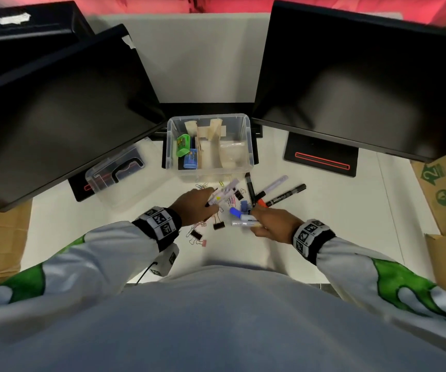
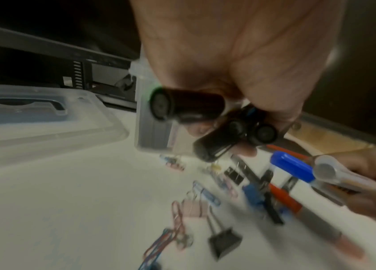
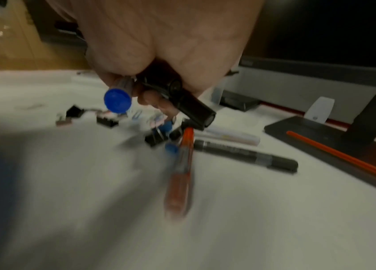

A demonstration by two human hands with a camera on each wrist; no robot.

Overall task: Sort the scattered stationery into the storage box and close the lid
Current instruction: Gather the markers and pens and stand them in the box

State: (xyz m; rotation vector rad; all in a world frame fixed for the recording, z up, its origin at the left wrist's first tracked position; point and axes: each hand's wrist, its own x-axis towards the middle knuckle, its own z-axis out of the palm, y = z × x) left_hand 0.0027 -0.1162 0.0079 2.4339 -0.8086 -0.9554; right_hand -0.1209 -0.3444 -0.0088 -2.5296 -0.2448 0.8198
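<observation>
Storage box (image 1: 247, 146) behind scattered pens (image 1: 286, 196); lid (image 1: 114, 174) left of box; clips (image 1: 217, 225) nearest person.

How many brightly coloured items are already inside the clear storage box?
2. A green one lies in the left compartment of the storage box; a blue one sits beside it, nearer the person. Others may be hidden.

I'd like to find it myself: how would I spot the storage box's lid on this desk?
Start at the clear storage box between the two monitors. Left of it, partly under the left monitor, lies the lid: clear, flat, with a dark handle, holding nothing.
</observation>
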